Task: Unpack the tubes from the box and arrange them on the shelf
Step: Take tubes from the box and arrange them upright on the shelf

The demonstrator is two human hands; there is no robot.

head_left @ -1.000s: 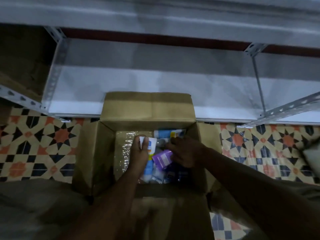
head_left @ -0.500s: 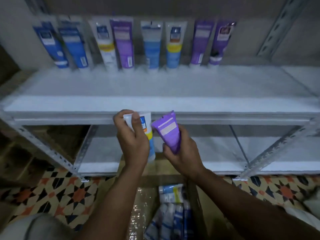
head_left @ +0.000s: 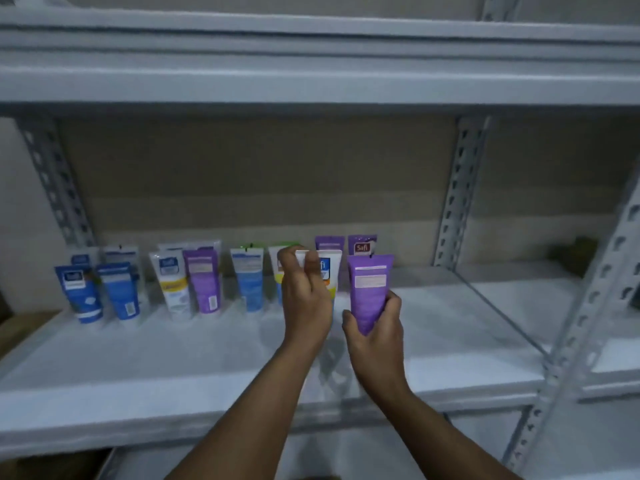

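Left grip over obscured white tube

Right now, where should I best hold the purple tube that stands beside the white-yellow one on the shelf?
Probably pinch the purple tube by its flat upper end, coming from the front and above: it stands cap down, and the white-yellow tube stands close beside it.

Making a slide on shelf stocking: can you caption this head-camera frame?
Left hand holds a white tube, right hand a purple tube, at the shelf before a row of standing tubes.
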